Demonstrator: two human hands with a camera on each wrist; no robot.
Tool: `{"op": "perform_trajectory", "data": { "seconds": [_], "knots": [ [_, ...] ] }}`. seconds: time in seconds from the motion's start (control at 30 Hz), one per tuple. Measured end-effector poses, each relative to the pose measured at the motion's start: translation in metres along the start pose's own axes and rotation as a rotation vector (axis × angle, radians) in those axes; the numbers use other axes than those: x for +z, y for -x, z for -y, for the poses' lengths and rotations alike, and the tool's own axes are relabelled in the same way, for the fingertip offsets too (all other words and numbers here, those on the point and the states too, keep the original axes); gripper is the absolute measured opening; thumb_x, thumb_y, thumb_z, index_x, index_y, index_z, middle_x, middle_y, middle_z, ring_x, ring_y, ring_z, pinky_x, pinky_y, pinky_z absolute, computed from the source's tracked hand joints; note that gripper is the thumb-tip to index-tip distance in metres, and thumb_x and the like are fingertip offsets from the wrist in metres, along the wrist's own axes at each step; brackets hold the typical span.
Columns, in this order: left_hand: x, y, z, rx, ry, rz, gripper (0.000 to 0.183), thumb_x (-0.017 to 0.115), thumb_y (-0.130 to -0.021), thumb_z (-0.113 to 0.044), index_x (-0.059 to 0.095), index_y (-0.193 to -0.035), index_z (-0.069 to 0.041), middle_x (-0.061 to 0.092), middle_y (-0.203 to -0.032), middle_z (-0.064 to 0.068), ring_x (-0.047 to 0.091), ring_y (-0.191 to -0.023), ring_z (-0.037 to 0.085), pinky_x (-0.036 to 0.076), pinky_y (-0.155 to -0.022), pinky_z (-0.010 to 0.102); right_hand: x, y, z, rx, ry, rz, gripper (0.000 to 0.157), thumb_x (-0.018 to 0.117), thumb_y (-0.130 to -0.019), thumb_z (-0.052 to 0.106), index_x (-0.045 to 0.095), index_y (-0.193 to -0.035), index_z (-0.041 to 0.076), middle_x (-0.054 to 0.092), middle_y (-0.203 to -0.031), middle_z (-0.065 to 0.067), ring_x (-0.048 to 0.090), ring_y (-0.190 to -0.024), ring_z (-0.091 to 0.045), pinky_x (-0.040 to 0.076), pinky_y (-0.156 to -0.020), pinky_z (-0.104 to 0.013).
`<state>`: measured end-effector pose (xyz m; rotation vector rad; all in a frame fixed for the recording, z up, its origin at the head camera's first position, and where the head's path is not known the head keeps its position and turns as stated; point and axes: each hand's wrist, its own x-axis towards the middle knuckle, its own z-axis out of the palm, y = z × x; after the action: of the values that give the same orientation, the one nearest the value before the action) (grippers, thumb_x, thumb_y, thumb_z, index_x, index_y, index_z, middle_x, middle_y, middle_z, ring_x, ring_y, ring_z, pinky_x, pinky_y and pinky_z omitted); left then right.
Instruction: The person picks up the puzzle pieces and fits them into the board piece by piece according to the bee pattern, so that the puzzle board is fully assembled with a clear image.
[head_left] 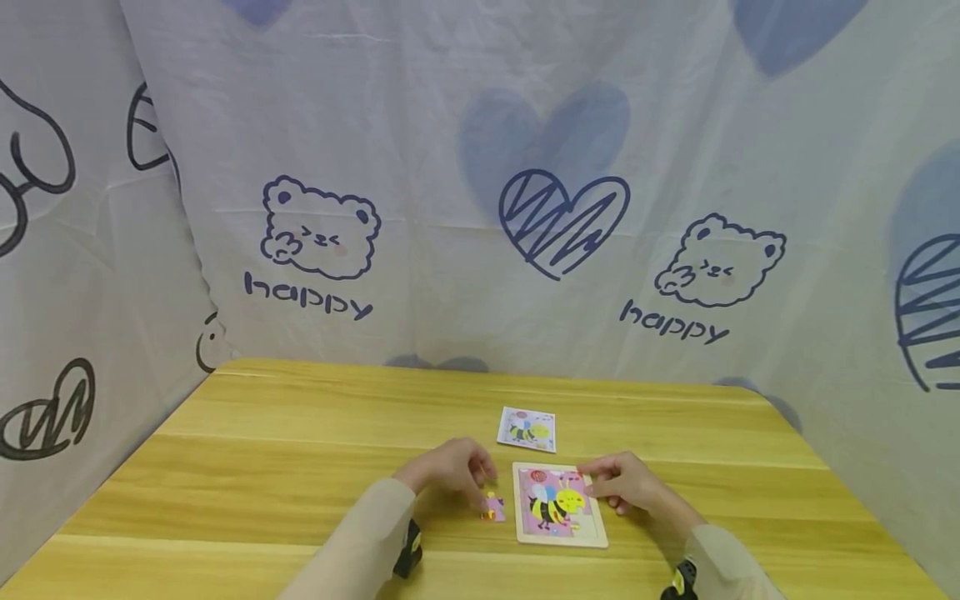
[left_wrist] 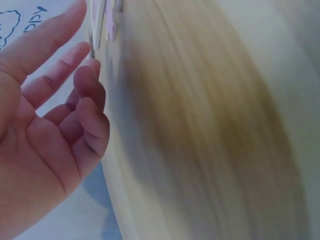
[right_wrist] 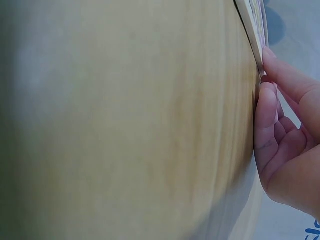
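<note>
A wooden tray puzzle point(head_left: 561, 540) with a bee picture lies on the table; bare tray shows at its lower right. My right hand point(head_left: 626, 482) grips its upper right corner, thumb and index finger at the edge and the other fingers curled beside it. In the right wrist view, the thumb point(right_wrist: 287, 75) meets the tray's edge point(right_wrist: 250, 30). Left of the tray, loose pink and yellow puzzle pieces point(head_left: 493, 508) lie on the wood. Over them is my left hand point(head_left: 453, 467), fingers loosely bent, thumb close to the pieces; the left wrist view shows nothing held.
Behind the tray lies a square card point(head_left: 527, 429) with the same bee picture. The wooden table point(head_left: 262, 467) reaches back to a white cloth point(head_left: 435, 250) printed with hearts and bears. Dark wrist bands point(head_left: 408, 550) sit on both forearms.
</note>
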<state>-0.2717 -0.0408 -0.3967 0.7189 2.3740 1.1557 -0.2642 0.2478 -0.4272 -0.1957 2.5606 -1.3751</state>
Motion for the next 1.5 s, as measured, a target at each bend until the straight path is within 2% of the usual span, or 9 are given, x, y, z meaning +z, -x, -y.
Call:
{"op": "perform_trajectory", "data": {
  "seconds": [0.17,0.37,0.57,0.83,1.23,1.5],
  "knots": [
    [0.001,0.000,0.003,-0.048,0.007,0.042,0.026,0.075,-0.064,0.005,0.060,-0.084,-0.001,0.048,-0.066,0.000,0.042,-0.055,0.009,0.033,-0.044,0.019,0.000,0.000,0.001,0.008,0.005,-0.004,0.038,0.070,-0.077,0.010,0.060,-0.111,-0.003,0.045,-0.059,0.001,0.039,-0.045,-0.007,0.034,-0.038,-0.018],
    [0.003,0.001,-0.002,-0.084,-0.016,0.065,0.027,0.076,-0.066,0.000,0.058,-0.085,-0.003,0.047,-0.064,0.000,0.039,-0.051,0.008,0.031,-0.041,0.018,0.000,-0.001,0.001,0.009,0.002,-0.004,0.038,0.070,-0.077,0.010,0.060,-0.112,-0.002,0.046,-0.060,0.001,0.039,-0.045,-0.007,0.034,-0.038,-0.017],
    [0.006,0.001,-0.008,-0.136,-0.093,0.043,0.028,0.078,-0.065,-0.006,0.057,-0.083,-0.007,0.048,-0.066,0.000,0.039,-0.051,0.009,0.031,-0.042,0.019,0.000,-0.001,0.002,0.009,0.000,-0.017,0.037,0.069,-0.077,0.008,0.061,-0.111,-0.002,0.046,-0.059,0.000,0.039,-0.044,-0.008,0.034,-0.038,-0.018],
    [0.012,-0.001,-0.010,-0.173,-0.134,0.000,0.030,0.080,-0.060,0.000,0.054,-0.075,-0.007,0.050,-0.068,0.002,0.040,-0.052,0.011,0.033,-0.043,0.021,-0.001,-0.001,0.003,0.003,-0.002,-0.009,0.037,0.069,-0.077,0.008,0.060,-0.111,-0.003,0.046,-0.059,0.000,0.039,-0.044,-0.008,0.034,-0.038,-0.017],
    [0.014,-0.003,-0.008,-0.111,-0.127,-0.007,0.032,0.079,-0.057,0.006,0.053,-0.073,-0.006,0.049,-0.063,0.001,0.041,-0.050,0.010,0.032,-0.042,0.021,-0.001,0.000,0.001,-0.010,-0.007,0.014,0.039,0.070,-0.077,0.010,0.059,-0.112,-0.003,0.046,-0.059,0.002,0.040,-0.045,-0.007,0.035,-0.038,-0.018],
    [0.012,-0.006,-0.006,-0.065,-0.080,-0.016,0.021,0.073,-0.063,0.009,0.055,-0.070,-0.001,0.052,-0.054,0.001,0.044,-0.045,0.009,0.035,-0.041,0.020,-0.001,0.001,0.000,-0.020,-0.013,0.012,0.038,0.069,-0.077,0.009,0.059,-0.111,-0.004,0.046,-0.059,0.002,0.040,-0.045,-0.007,0.036,-0.038,-0.018]
  ]
}}
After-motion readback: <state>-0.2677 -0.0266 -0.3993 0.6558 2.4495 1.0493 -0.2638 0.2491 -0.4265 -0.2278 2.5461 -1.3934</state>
